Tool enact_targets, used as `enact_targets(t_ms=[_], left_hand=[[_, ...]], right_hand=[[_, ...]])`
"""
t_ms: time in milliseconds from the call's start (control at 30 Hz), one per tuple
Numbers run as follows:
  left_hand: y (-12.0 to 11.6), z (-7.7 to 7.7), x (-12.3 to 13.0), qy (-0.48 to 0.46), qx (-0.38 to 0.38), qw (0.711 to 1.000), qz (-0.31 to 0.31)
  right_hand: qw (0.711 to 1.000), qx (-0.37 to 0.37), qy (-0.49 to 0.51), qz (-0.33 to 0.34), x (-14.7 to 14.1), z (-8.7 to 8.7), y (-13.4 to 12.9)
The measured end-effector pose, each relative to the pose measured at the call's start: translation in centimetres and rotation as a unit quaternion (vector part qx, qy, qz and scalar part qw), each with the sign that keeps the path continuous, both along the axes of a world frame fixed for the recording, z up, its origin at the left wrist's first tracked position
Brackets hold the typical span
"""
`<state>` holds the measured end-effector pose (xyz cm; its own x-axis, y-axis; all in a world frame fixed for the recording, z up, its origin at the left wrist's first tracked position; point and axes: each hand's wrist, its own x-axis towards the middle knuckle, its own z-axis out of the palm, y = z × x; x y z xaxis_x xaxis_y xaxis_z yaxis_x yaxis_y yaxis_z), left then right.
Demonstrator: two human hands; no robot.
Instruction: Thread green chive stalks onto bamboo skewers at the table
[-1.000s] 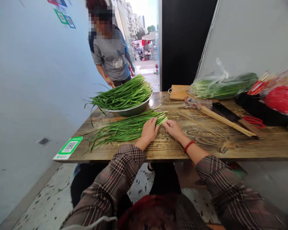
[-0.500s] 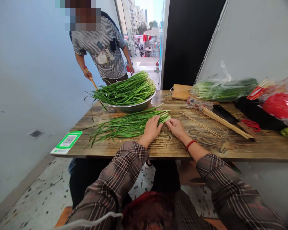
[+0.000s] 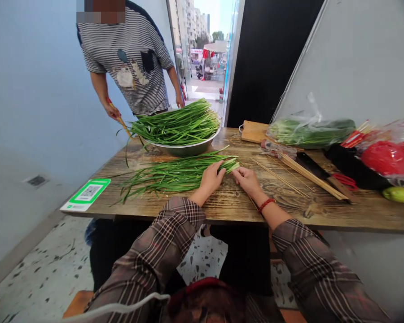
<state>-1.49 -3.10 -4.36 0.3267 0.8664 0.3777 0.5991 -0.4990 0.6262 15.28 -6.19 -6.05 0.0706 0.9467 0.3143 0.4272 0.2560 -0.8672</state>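
Observation:
Long green chives (image 3: 175, 175) lie in a loose bunch on the wooden table (image 3: 283, 206), their pale stem ends to the right. My left hand (image 3: 212, 178) is wrapped over the bunch near those ends. At the tips of the pale stems, my right hand (image 3: 248, 180) is closed in a pinch, with a thin stick running down from under it toward the table's front edge. Behind the loose bunch, a metal bowl (image 3: 188, 148) is heaped with more chives (image 3: 178, 123).
Thin skewers (image 3: 279, 177), a skewer bundle (image 3: 313, 176), a black-bladed knife (image 3: 314, 167), red-handled scissors (image 3: 345, 181), a cutting board (image 3: 254, 131) and bagged greens (image 3: 309, 130) lie rightward. A person (image 3: 131, 63) holding a wooden handle stands behind the bowl. A QR card (image 3: 89, 194) is at left.
The camera view has shifted slightly. The person behind the bowl has leaned or moved a little to the left. My hands stay at nearly the same place on the chives.

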Motion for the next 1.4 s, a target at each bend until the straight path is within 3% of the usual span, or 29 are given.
enact_targets(t_ms=[133,300,400,567,733,867,1133,1267,1400], left_hand=[[1.2,0.8,0.0,-0.024,-0.03,0.999,-0.007],[3.3,2.3,-0.1,0.0,-0.033,0.998,-0.059],[4.6,3.4,-0.2,-0.01,-0.051,0.992,-0.119],[5.4,4.1,-0.3,-0.027,-0.136,0.958,-0.252],[4.5,3.8,-0.9,-0.094,-0.173,0.954,-0.226],[3.7,3.6,-0.8,-0.086,-0.16,0.964,-0.193],[3.1,2.9,-0.8,-0.027,-0.162,0.972,-0.171],[5.1,3.1,-1.5,-0.035,-0.073,0.993,-0.09],[6.9,2.9,-1.1,0.106,0.027,0.99,-0.086]], right_hand=[[1.0,0.0,0.013,0.007,-0.1,0.2,-0.1],[0.999,-0.01,0.031,0.015,-0.3,0.5,-0.2],[0.999,-0.017,0.038,0.013,-0.4,0.7,-0.4],[0.999,-0.036,0.039,0.001,-0.5,0.9,-0.8],[0.985,-0.117,0.103,0.069,-0.2,2.7,-0.2],[0.982,-0.144,0.1,0.065,-0.4,4.4,1.4],[0.991,-0.122,0.056,0.009,-1.2,1.9,1.1],[0.996,-0.08,0.04,0.008,-0.7,1.8,1.5],[0.997,-0.056,0.048,0.008,-0.6,1.8,1.9]])
